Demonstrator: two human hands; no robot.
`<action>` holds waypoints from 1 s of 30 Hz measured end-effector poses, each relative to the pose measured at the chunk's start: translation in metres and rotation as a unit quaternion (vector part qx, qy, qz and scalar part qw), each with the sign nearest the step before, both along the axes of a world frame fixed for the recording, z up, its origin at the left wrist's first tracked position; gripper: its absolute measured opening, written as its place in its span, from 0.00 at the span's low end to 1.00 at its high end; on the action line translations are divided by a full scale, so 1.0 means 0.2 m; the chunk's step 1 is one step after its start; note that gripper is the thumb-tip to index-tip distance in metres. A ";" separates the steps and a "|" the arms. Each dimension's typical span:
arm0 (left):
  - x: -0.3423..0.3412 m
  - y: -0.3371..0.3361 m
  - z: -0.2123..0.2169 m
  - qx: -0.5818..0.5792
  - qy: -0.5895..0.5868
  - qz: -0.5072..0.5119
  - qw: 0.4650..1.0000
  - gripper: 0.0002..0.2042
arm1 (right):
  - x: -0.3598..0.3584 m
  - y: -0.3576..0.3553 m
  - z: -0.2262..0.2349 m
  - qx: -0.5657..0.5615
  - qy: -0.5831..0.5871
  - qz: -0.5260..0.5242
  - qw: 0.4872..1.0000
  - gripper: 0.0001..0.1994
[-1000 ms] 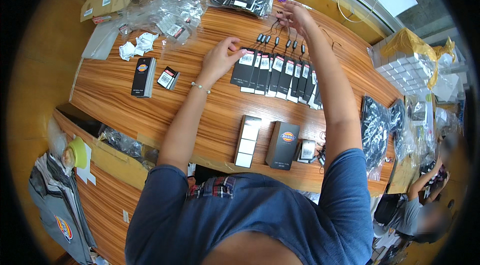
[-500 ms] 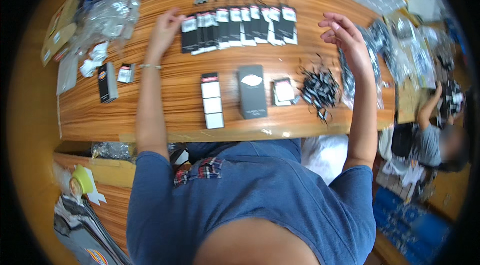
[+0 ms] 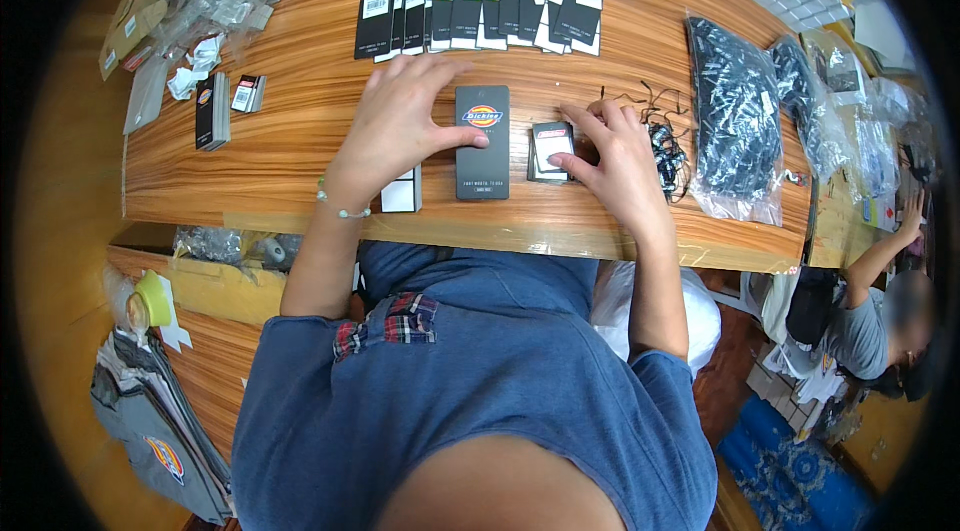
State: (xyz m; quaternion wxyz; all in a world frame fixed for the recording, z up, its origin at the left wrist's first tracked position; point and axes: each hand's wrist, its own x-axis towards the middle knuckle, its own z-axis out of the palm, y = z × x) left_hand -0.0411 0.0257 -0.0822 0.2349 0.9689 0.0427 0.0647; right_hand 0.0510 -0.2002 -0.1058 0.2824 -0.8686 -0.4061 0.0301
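Note:
My left hand (image 3: 393,126) hovers beside a stack of tall dark grey hang tags (image 3: 482,171). Its fingers are spread, and the thumb tip lies over the top tag. Below that hand, a stack of white-labelled tags (image 3: 398,196) is mostly covered. My right hand (image 3: 617,156) is at a stack of small cards with white labels (image 3: 550,143), thumb on the top card and curved fingers apart at its far right side. To the right of this hand lies a pile of black tag strings (image 3: 668,156), partly hidden. Farther back is a row of overlapping black tags (image 3: 468,11) with strings attached.
A plastic bag of black strings (image 3: 735,111) lies at the right. Small tag stacks (image 3: 212,116), crumpled white paper (image 3: 195,71) and clear plastic bags (image 3: 225,6) sit at the left. Beyond the table's right end, another person (image 3: 870,301) is at work.
Both hands have come inward and nearer from the sides of the tag row, to the grey tags and small cards. The view has shifted, so the row appears higher.

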 end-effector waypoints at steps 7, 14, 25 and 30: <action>0.00 -0.01 -0.02 -0.029 -0.010 -0.009 0.999 0.27 | 0.03 -0.01 -0.03 0.005 0.009 -0.015 1.000 0.19; 0.01 0.00 -0.04 -0.045 -0.030 0.004 0.999 0.24 | 0.05 -0.01 -0.07 0.109 0.128 -0.043 0.985 0.15; 0.02 -0.01 -0.07 -0.111 -0.061 0.016 0.992 0.22 | 0.01 0.00 -0.05 0.226 0.326 -0.103 0.912 0.08; 0.02 0.00 -0.04 -0.257 -0.032 0.022 0.966 0.20 | 0.00 0.00 -0.01 0.252 0.337 -0.091 0.902 0.07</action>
